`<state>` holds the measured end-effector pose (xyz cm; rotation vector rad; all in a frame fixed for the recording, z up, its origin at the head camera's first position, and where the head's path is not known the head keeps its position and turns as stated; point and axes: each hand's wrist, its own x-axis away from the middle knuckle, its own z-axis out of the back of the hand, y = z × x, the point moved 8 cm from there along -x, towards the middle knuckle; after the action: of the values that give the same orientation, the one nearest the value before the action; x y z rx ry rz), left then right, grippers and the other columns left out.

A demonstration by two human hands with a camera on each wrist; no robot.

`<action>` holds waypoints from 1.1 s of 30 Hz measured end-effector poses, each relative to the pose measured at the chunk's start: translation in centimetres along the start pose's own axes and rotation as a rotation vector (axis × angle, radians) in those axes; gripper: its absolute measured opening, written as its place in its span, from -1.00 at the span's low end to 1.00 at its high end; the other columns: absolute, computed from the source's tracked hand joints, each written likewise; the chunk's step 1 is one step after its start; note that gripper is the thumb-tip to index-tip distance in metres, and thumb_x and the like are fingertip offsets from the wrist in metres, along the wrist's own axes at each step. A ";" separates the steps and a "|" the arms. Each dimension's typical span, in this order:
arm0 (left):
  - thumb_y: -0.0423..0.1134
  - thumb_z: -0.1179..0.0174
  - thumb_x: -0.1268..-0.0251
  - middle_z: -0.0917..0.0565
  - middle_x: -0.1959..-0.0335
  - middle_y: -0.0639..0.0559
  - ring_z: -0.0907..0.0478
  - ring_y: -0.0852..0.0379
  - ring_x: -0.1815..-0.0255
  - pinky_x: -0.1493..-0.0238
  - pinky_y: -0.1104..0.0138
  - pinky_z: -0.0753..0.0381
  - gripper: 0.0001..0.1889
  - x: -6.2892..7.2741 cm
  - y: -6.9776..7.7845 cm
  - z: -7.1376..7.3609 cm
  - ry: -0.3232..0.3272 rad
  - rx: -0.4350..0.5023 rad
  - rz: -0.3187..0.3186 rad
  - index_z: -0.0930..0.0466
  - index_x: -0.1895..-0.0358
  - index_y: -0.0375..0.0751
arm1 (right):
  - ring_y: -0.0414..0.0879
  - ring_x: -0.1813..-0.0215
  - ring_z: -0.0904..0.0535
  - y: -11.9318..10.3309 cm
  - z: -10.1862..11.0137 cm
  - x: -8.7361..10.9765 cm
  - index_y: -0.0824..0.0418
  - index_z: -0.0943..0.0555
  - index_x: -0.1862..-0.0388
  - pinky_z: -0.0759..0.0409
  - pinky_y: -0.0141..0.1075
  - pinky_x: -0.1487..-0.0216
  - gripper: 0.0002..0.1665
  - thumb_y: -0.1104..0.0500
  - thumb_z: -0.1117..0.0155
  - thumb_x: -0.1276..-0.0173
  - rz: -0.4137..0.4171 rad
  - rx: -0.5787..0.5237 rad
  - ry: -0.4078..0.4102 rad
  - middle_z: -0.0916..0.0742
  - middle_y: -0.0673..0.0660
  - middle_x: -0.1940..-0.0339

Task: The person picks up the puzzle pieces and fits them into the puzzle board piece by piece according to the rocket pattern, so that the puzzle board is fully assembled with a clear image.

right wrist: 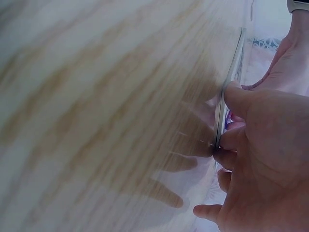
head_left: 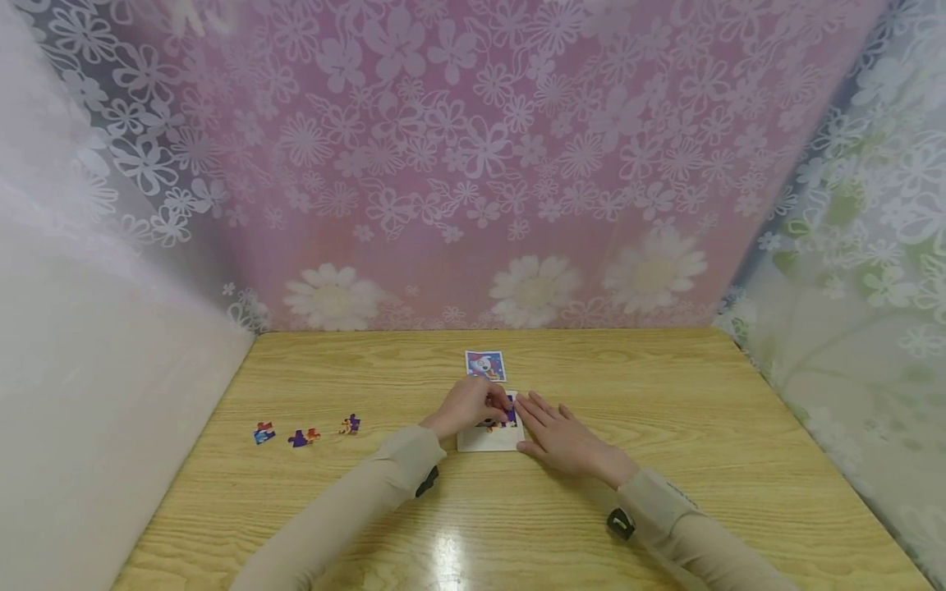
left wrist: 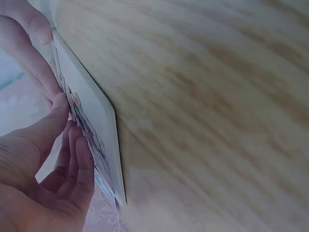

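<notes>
A white puzzle board (head_left: 488, 442), partly filled with colourful pieces, lies flat on the table. My left hand (head_left: 473, 404) reaches over it from the left, fingers curled, pinching a purple puzzle piece (head_left: 511, 413) at the board's upper right. In the left wrist view the thumb and fingers of the left hand (left wrist: 46, 169) meet right at the board's (left wrist: 91, 92) surface. My right hand (head_left: 565, 435) lies with fingers extended along the right edge. Its thumb and fingertips touch the board's rim in the right wrist view. The left hand covers much of the assembled picture.
Loose puzzle pieces lie to the left on the wooden table (head_left: 628, 377): a red and blue one (head_left: 264, 432), a purple and orange cluster (head_left: 303, 437) and another purple one (head_left: 351, 424). Behind the board lies a small picture card (head_left: 485, 365). A flowered curtain (head_left: 473, 205) hangs at the back.
</notes>
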<state>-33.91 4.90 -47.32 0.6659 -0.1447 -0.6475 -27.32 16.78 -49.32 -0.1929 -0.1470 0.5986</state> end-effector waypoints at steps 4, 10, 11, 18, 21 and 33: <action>-0.24 -0.44 -0.25 -0.75 0.38 0.15 -0.55 0.36 0.44 0.37 0.45 -0.53 -0.92 0.0 -0.1 0.0 0.001 -0.022 0.011 -0.81 0.24 -0.12 | 0.22 -0.66 0.02 0.1 0.0 0.0 0.34 -0.07 -0.63 -0.15 0.41 -0.44 -0.18 -0.09 -0.01 -0.64 -0.002 0.005 -0.007 -0.18 0.26 -0.65; -0.26 -0.42 -0.28 -0.74 0.42 0.16 -0.57 0.35 0.44 0.38 0.45 -0.56 -0.96 -0.1 -0.6 0.2 0.006 -0.025 0.013 -0.81 0.28 -0.12 | 0.23 -0.65 0.02 -0.1 0.0 0.0 0.35 -0.08 -0.63 -0.15 0.42 -0.44 -0.19 -0.08 -0.01 -0.64 -0.003 0.004 -0.009 -0.18 0.28 -0.65; -0.25 -0.42 -0.28 -0.74 0.43 0.16 -0.57 0.35 0.45 0.40 0.45 -0.56 -0.96 -0.1 -0.7 0.2 0.005 -0.018 0.014 -0.80 0.30 -0.12 | 0.23 -0.65 0.02 -0.1 0.1 0.0 0.35 -0.08 -0.63 -0.14 0.42 -0.44 -0.19 -0.08 -0.01 -0.64 -0.004 0.003 -0.010 -0.18 0.28 -0.65; -0.22 -0.44 -0.27 -0.67 0.50 0.19 -0.50 0.32 0.55 0.51 0.46 -0.47 -0.91 -0.1 -0.9 0.4 0.012 -0.036 0.048 -0.76 0.39 -0.07 | 0.24 -0.65 0.02 -0.2 0.2 0.1 0.36 -0.08 -0.63 -0.14 0.41 -0.44 -0.19 -0.07 -0.01 -0.64 -0.004 0.001 -0.013 -0.18 0.28 -0.65; -0.20 -0.44 -0.25 -0.63 0.53 0.20 -0.46 0.32 0.56 0.53 0.46 -0.45 -0.89 -0.1 -0.8 0.5 0.026 -0.069 0.058 -0.74 0.40 -0.07 | 0.24 -0.65 0.02 -0.2 0.2 0.1 0.35 -0.08 -0.63 -0.14 0.42 -0.44 -0.19 -0.07 0.00 -0.65 -0.004 0.002 -0.016 -0.17 0.28 -0.65; -0.16 -0.31 -0.42 -0.69 0.43 0.18 -0.50 0.33 0.54 0.47 0.45 -0.52 -0.88 -0.5 -2.1 0.3 0.037 -0.030 0.057 -0.76 0.30 -0.07 | 0.23 -0.65 0.02 -0.2 0.2 0.0 0.35 -0.08 -0.63 -0.14 0.42 -0.44 -0.20 -0.07 0.00 -0.65 -0.009 0.010 -0.025 -0.17 0.28 -0.65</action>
<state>-35.43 3.82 -48.35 0.6425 -0.1191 -0.5809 -27.21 16.67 -49.06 -0.1749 -0.1693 0.5924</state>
